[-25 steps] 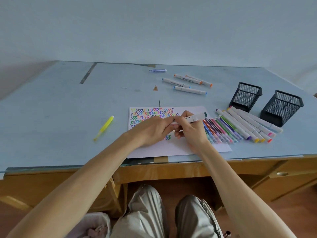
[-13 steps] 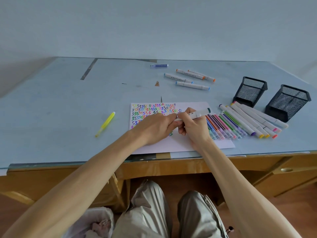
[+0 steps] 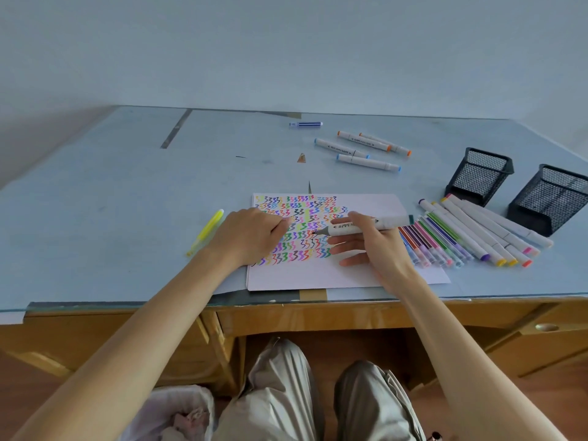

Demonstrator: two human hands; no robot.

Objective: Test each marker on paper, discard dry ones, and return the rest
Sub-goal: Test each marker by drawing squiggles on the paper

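Note:
A white sheet of paper (image 3: 366, 268) filled with coloured zigzag test marks lies at the desk's front edge. My right hand (image 3: 372, 246) grips a thick white marker (image 3: 388, 221) with a dark green end. Its bare dark tip points left and sits on or just above the marks. My left hand (image 3: 251, 237) rests on the paper's left part with its fingers curled. The marker's cap is nowhere on the desk and seems tucked in those fingers. Right of the paper lie a row of thin coloured pens (image 3: 429, 240) and several thick white markers (image 3: 483, 230).
Two black mesh cups (image 3: 479, 175) (image 3: 550, 198) stand at the right. Several thick markers (image 3: 366, 151) and a blue pen (image 3: 305, 124) lie at the back. A yellow highlighter (image 3: 206, 232) lies left of the paper. A lined bin (image 3: 171, 412) sits under the desk, left of my knees.
My hands were together on the marker's left end. They have come apart, the left one moving left onto the paper, and the marker's tip is now bare.

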